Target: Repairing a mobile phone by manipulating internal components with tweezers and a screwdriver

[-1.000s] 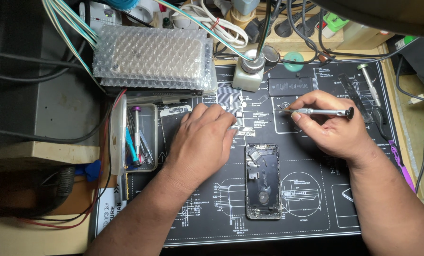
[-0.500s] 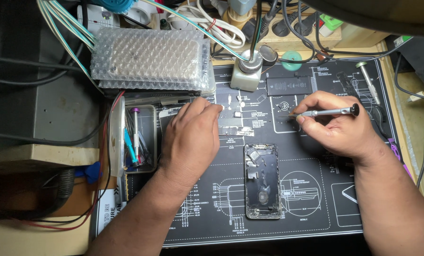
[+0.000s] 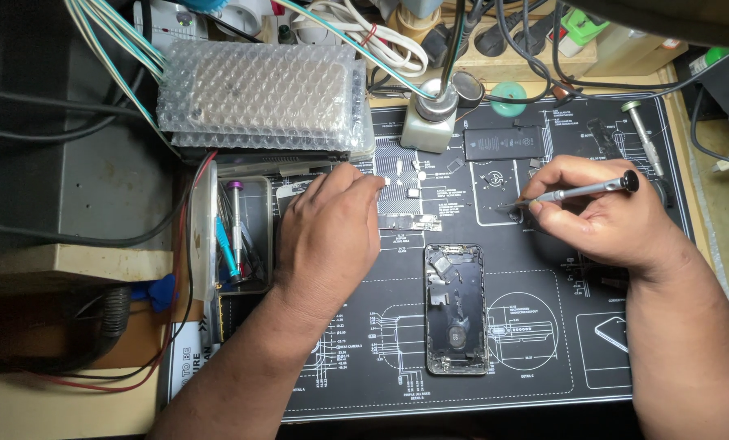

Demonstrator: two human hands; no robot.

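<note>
Two hands: screwdriver (image 3: 586,191), small parts (image 3: 405,183).

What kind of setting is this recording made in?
Most likely a phone repair bench: an opened phone shell lies on a black diagram-printed work mat, and the right hand holds a precision screwdriver.

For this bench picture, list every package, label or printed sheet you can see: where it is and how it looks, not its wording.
Bubble-wrap package: top left, rectangular, clear over a pale slab.
Work mat: under both hands, black with white line diagrams.
Battery: top centre of the mat, black rectangle with small white print.
</note>
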